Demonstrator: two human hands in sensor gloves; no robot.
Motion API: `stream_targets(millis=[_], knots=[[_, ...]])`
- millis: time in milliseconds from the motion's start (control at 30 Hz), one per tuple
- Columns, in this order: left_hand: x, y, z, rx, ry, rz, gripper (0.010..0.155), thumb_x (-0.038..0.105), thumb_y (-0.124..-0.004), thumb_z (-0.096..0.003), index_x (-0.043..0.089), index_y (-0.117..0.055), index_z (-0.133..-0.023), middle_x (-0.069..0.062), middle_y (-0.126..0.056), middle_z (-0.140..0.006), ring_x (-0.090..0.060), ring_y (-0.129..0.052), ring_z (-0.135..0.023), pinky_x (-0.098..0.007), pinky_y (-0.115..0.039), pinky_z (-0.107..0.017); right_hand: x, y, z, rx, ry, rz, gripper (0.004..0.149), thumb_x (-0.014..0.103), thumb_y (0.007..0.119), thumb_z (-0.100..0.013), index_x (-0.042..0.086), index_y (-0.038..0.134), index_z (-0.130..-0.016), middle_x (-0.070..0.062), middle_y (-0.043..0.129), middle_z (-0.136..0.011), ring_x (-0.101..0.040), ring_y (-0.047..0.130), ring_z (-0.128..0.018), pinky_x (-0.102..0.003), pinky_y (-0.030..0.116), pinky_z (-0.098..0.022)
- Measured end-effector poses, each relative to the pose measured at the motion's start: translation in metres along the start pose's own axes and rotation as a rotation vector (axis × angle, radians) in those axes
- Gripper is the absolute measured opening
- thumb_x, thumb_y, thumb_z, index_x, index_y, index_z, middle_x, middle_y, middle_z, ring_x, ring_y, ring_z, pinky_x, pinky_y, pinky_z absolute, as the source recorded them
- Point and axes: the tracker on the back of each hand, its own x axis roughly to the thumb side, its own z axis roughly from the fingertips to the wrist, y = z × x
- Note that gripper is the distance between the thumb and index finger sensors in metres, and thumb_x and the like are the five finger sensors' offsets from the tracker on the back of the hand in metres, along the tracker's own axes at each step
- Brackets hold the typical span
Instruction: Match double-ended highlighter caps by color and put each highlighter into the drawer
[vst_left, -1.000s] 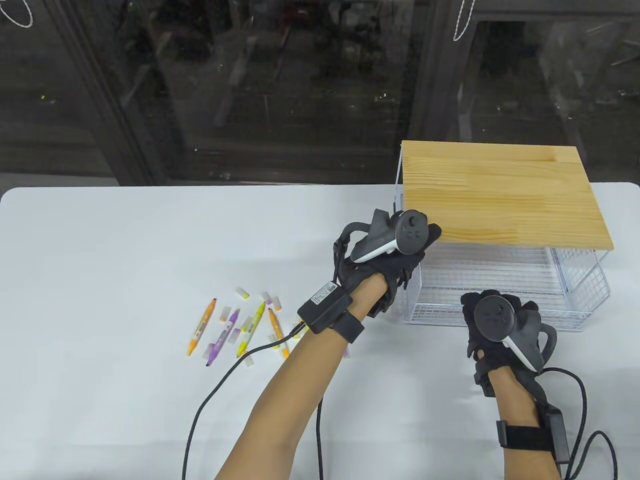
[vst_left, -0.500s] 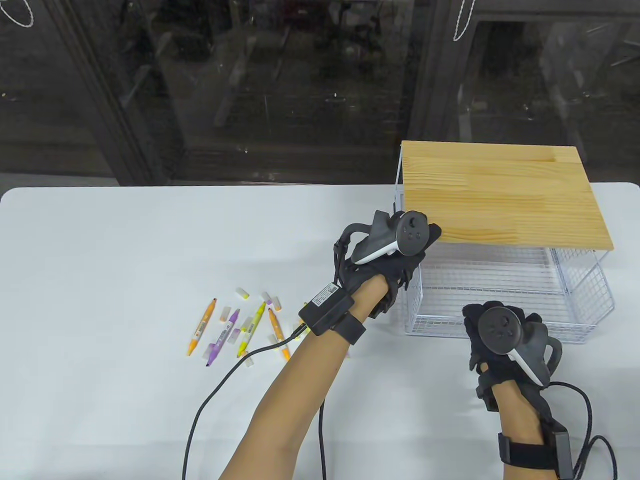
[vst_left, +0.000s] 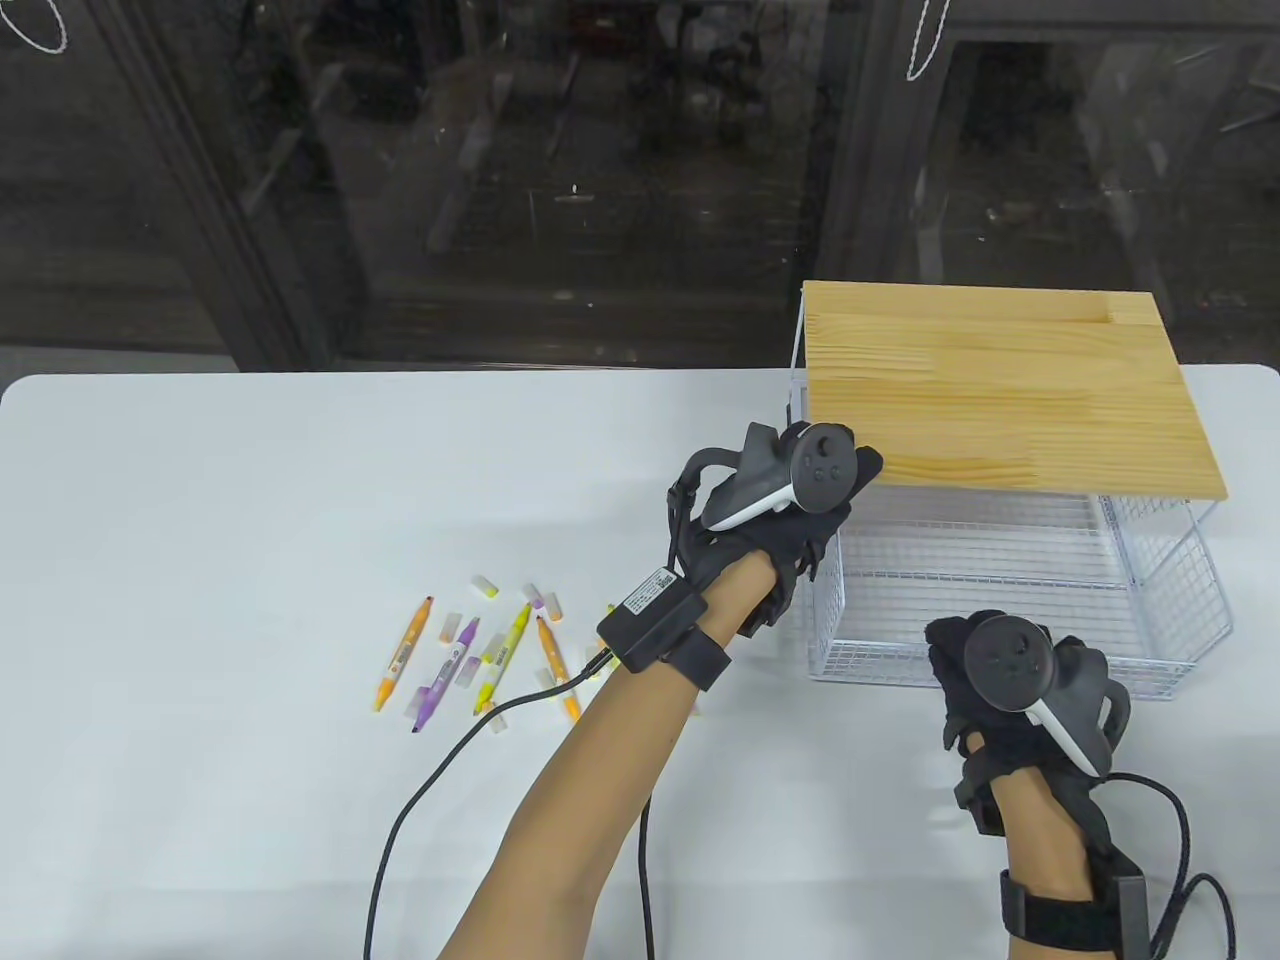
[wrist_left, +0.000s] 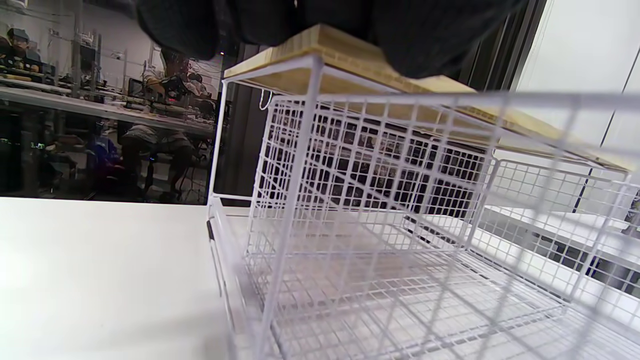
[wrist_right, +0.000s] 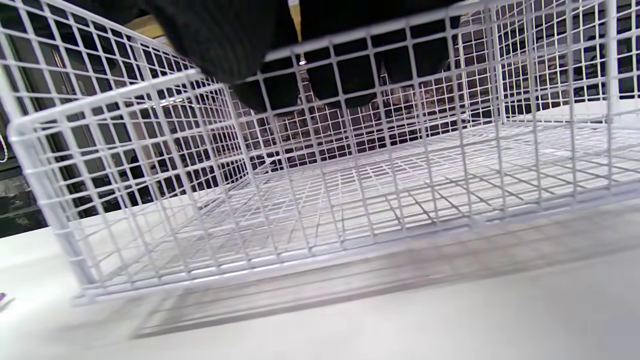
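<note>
Two hands at wire drawer (vst_left: 1000, 590): right hand (vst_left: 1010, 690) fingers hooked over front rim; left hand (vst_left: 780, 500) rests on wooden top (vst_left: 1000, 390), finger pose unclear. Highlighters (vst_left: 470, 655), loose caps (vst_left: 485, 585) lie well left on table (vst_left: 250, 480).

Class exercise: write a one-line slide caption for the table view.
Left hand steadies the wood-topped wire rack while right hand grips the wire drawer front; uncapped highlighters lie to the left.
</note>
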Motion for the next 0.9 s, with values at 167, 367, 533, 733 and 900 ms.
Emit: stream_targets(millis=[167,367,533,733,900], knots=[[0.0,0.0,0.0,0.002,0.0,0.0,0.057,0.041,-0.074,-0.0423,0.046,-0.065,-0.099,0.012,-0.061,-0.112,-0.023,-0.053,-0.107,-0.048,-0.064,-0.071,0.0,0.0,0.001,0.026,0.005,-0.016,0.035,0.035,0.076,-0.048,0.032,0.099,-0.074,-0.009,0.09,-0.087,-0.047,0.077,-0.079,-0.078,0.042,-0.053],[0.0,0.0,0.001,0.004,-0.002,0.003,0.057,0.041,-0.074,-0.0424,0.046,-0.065,-0.099,0.012,-0.061,-0.113,-0.023,-0.053,-0.107,-0.049,-0.064,-0.071,-0.002,0.002,0.001,0.045,0.021,-0.04,0.036,0.035,0.076,-0.048,0.031,0.1,-0.074,-0.01,0.09,-0.088,-0.047,0.077,-0.079,-0.078,0.04,-0.054],[-0.002,-0.003,0.003,0.008,0.0,0.031,0.058,0.041,-0.073,-0.0429,0.046,-0.063,-0.099,0.012,-0.059,-0.114,-0.024,-0.05,-0.108,-0.05,-0.061,-0.071,-0.003,0.002,0.001,0.035,0.017,-0.033,0.036,0.035,0.076,-0.047,0.032,0.1,-0.073,-0.009,0.091,-0.087,-0.046,0.077,-0.079,-0.078,0.04,-0.054],[-0.002,0.0,0.007,-0.001,-0.016,-0.005,0.059,0.042,-0.072,-0.043,0.048,-0.061,-0.1,0.014,-0.056,-0.116,-0.026,-0.044,-0.109,-0.053,-0.056,-0.072,-0.004,0.0,0.001,0.02,0.013,-0.039,0.04,0.038,0.079,-0.047,0.028,0.096,-0.081,-0.01,0.092,-0.088,-0.048,0.077,-0.082,-0.079,0.041,-0.055],[-0.014,0.024,0.03,0.082,-0.029,-0.006,0.061,0.049,-0.071,-0.0416,0.044,-0.062,-0.102,0.011,-0.06,-0.116,-0.028,-0.053,-0.108,-0.058,-0.06,-0.069,-0.002,-0.008,0.004,-0.055,-0.001,-0.04,0.045,0.042,0.079,-0.045,0.026,0.093,-0.086,-0.012,0.088,-0.093,-0.05,0.068,-0.088,-0.077,0.041,-0.059]])
